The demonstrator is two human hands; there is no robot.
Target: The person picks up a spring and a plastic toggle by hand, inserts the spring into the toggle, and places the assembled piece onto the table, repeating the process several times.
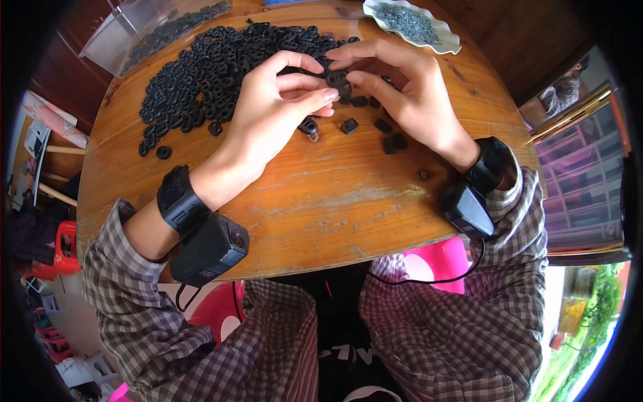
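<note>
At the far middle of the table, both hands meet around a small black plastic piece (338, 79). My right hand (418, 97) pinches this piece between thumb and fingers. From the left, my left hand (271, 107) reaches in with curled fingers and thumb at the piece's edge; whatever lies between its fingertips is too small to make out. Just below the left fingertips lies a black oval part (309, 126) with a shiny end. Several small black blocks lie nearer the right hand, among them one block (349, 125) with a metallic spot.
A broad heap of black ring-like parts (201, 77) covers the table's far left. Behind it stands a clear plastic bin (100, 43) with more parts. A white wavy-edged dish (450, 44) of small metal pieces sits far right. The wooden table (321, 214) has a curved near edge.
</note>
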